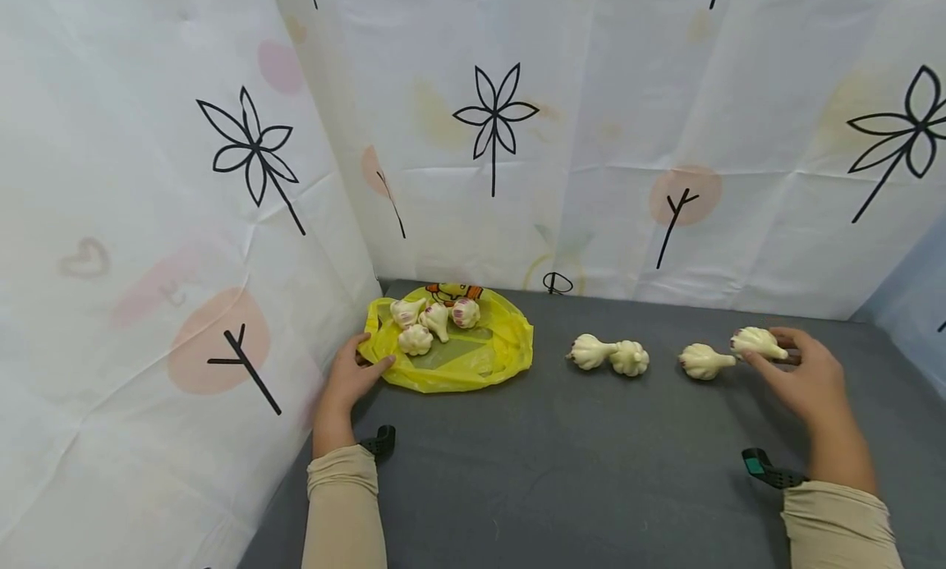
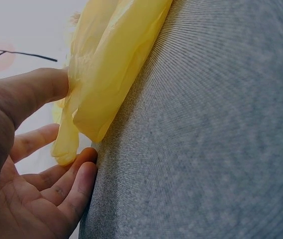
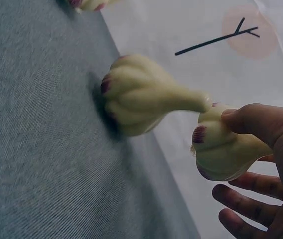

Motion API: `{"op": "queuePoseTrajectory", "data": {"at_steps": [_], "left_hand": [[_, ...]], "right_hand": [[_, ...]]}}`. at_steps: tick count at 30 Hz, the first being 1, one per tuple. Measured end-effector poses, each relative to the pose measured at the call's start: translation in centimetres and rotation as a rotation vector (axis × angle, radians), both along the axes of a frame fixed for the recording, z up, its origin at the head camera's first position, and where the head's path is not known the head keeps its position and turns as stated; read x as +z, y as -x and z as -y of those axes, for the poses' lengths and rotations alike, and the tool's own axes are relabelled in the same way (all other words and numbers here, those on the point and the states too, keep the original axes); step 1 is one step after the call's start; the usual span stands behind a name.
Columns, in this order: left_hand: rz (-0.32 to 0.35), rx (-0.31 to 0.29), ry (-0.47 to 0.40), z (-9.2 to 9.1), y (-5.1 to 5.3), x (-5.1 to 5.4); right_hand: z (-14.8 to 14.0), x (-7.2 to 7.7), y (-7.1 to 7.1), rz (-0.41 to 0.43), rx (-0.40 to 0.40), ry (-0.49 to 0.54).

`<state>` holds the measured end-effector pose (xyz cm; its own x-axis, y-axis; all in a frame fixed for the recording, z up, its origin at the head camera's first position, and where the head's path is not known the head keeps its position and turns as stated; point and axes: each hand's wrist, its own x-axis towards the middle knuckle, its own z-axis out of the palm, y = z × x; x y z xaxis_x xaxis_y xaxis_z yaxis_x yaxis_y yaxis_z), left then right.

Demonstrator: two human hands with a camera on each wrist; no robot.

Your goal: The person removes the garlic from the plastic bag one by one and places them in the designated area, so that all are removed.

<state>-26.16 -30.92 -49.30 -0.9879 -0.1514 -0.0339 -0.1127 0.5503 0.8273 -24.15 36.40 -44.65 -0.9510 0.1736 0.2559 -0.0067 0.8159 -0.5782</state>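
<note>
At the right, my right hand point(image 1: 813, 380) pinches a garlic bulb point(image 1: 757, 342) between thumb and fingers; the right wrist view shows the thumb on this bulb point(image 3: 221, 154). Just left of it another bulb point(image 1: 704, 361) lies on the table, its stem pointing at the held one. My left hand point(image 1: 353, 378) is at the left edge of a yellow plastic bag point(image 1: 510, 347). In the left wrist view the thumb of this hand point(image 2: 37, 189) touches the bag point(image 2: 116, 64), and its fingers are loosely bent beside it. Several garlic bulbs point(image 1: 415, 339) lie on the bag.
Two more bulbs, one point(image 1: 589, 351) with its stem against the other point(image 1: 631, 359), lie on the grey table point(image 1: 562, 470) between the bag and my right hand. White patterned cloth point(image 1: 606, 142) stands behind the table and along its left side.
</note>
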Motion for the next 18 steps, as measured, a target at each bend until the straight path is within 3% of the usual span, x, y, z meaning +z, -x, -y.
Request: {"op": "queuePoseTrajectory", "data": {"at_steps": [9,18], "left_hand": [[0.008,0.005,0.004,-0.1,-0.2,0.1],[0.007,0.001,-0.001,0.0,0.0,0.1]], "right_hand": [[-1.2,-2.0,0.4,0.099,-0.008,-0.046],[-1.6,-2.5,0.3,0.135,-0.005,-0.044]]}}
